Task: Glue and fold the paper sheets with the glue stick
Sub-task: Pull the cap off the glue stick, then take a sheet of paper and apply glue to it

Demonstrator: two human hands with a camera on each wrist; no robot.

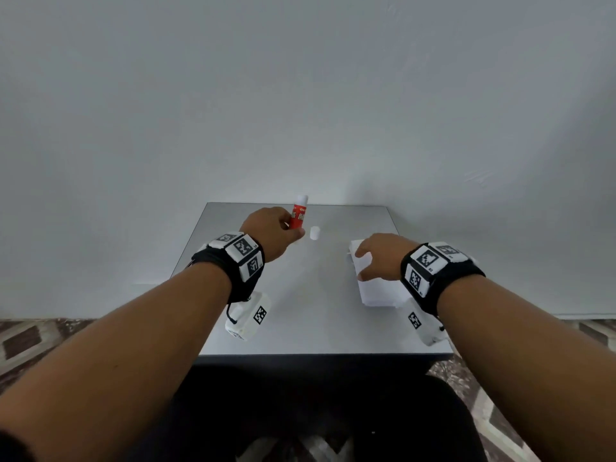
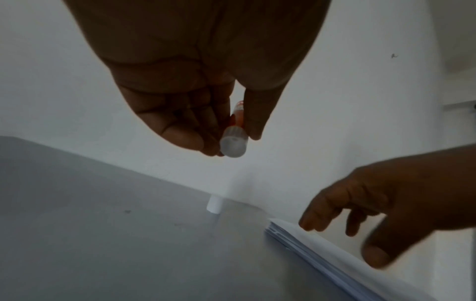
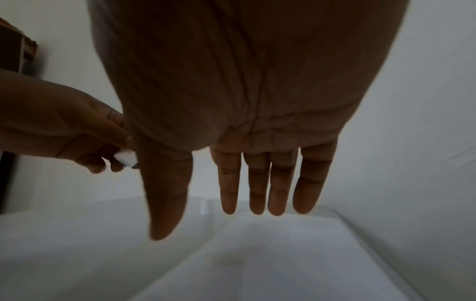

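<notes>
Bare table (image 1: pixel 300 311) lies between the hands; only a small white cap (image 1: pixel 314 233) stands on it.

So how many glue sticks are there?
1. The left hand holds the red glue stick above the table; its white cap stands alone nearby. No others show.

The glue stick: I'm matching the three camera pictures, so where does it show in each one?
Head: glue stick upright in the left hand, far left of the table.
Left wrist: centre, pinched between fingers and thumb, white end toward the camera.
Right wrist: only a white end at the left edge.
Shared landmark: the white cap standing on the table.
</notes>
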